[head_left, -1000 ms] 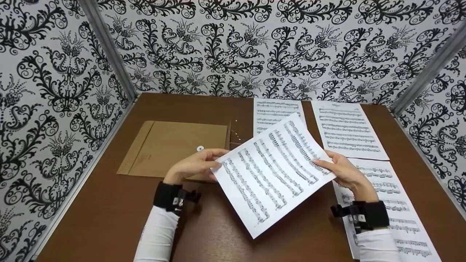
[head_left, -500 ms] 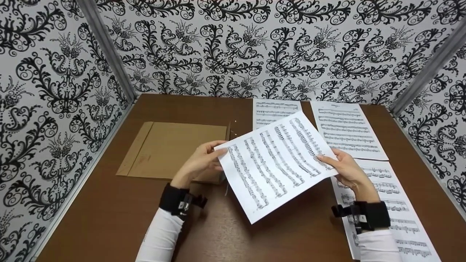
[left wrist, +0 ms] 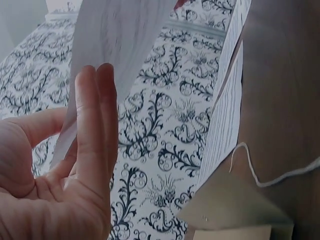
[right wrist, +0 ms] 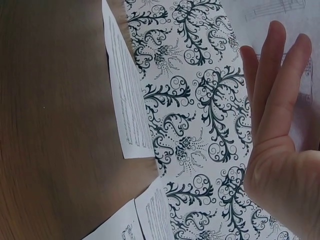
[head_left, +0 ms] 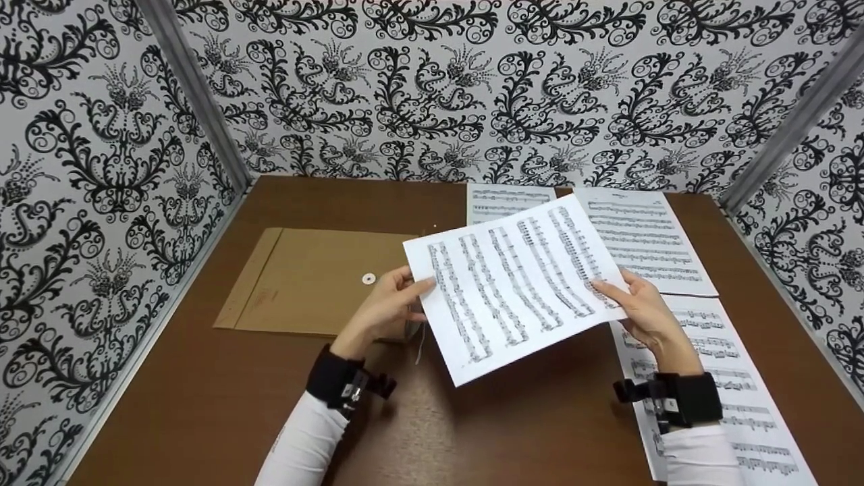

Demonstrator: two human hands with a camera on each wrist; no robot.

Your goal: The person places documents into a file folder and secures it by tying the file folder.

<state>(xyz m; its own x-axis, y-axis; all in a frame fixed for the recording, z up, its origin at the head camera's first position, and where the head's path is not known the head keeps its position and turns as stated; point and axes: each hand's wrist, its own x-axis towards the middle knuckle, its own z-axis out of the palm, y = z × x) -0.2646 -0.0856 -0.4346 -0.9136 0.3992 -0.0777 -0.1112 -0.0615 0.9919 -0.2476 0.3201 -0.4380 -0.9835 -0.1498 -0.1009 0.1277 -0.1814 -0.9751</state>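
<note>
A sheet of printed music [head_left: 513,290] is held up above the table, tilted, between my two hands. At its left edge my left hand [head_left: 391,300] pinches it, thumb on the printed face and fingers behind. My right hand [head_left: 641,310] grips the lower right corner the same way. In the left wrist view, the left hand's fingers [left wrist: 92,120] lie straight along the back of the sheet [left wrist: 107,45]. The right wrist view has the right hand's fingers [right wrist: 277,90] extended behind the paper.
A brown cardboard envelope [head_left: 317,270] with a white round button [head_left: 368,278] lies at the left, its string [head_left: 420,344] trailing off the right side. Other music sheets lie on the brown table [head_left: 432,432] at the back [head_left: 509,196], back right [head_left: 641,236] and right [head_left: 729,391]. Patterned walls stand behind and beside.
My left hand has moved up and to the right, turning the sheet so its left edge rises and its lower corner lifts. My right hand stays almost in place.
</note>
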